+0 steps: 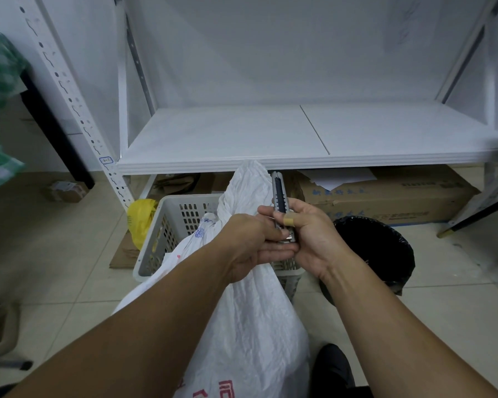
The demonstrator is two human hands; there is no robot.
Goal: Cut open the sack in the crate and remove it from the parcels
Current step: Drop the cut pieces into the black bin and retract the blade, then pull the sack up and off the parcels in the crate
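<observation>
A white woven sack (250, 311) with red print stands in a grey perforated crate (167, 225) on the floor, its bunched top rising to the shelf edge. My right hand (308, 234) grips a grey utility knife (281, 199), which points up and away. My left hand (250, 242) meets it at the knife's lower end, fingers curled at the handle's base in front of the sack. Whether the blade is out is unclear. The parcels inside the sack are hidden.
A white metal shelf (242, 139) spans the view just beyond the crate. A black bin (380, 248) stands right of the crate, a long cardboard box (385, 196) under the shelf, a yellow bag (141, 219) at the crate's left. A black shoe (332, 366) shows below.
</observation>
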